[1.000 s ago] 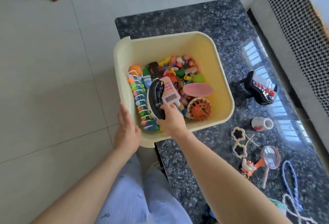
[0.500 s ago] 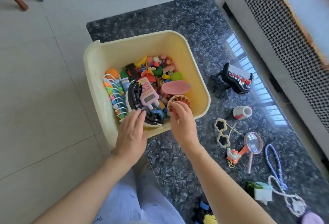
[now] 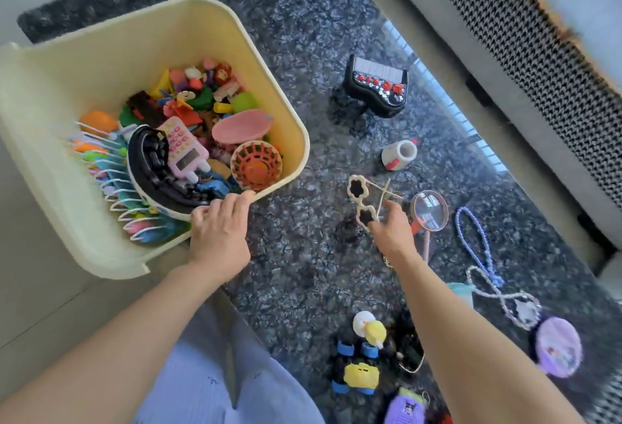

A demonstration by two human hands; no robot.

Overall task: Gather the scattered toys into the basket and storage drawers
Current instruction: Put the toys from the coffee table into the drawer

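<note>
The cream plastic basket [image 3: 151, 36] stands at the left end of the dark marble table [image 3: 303, 275], full of several colourful toys, among them a black curved toy [image 3: 151, 167] and a pink calculator [image 3: 183, 149]. My left hand [image 3: 218, 235] grips the basket's near rim, fingers curled over the edge. To the right, my right hand [image 3: 393, 233] pinches the cream flower-shaped sunglasses [image 3: 356, 189] at their lower lens, on the table.
Scattered on the table are a black toy piano [image 3: 377, 86], a white cup [image 3: 399, 154], a magnifying glass [image 3: 429, 209], a blue bead necklace [image 3: 474, 238], a purple round case [image 3: 558, 346] and a yellow-blue toy car [image 3: 356, 373]. A houndstooth sofa [image 3: 538, 70] runs along the right.
My right hand left the basket and moved right to the sunglasses. My left hand shifted along the rim to the near right corner. The view swung right.
</note>
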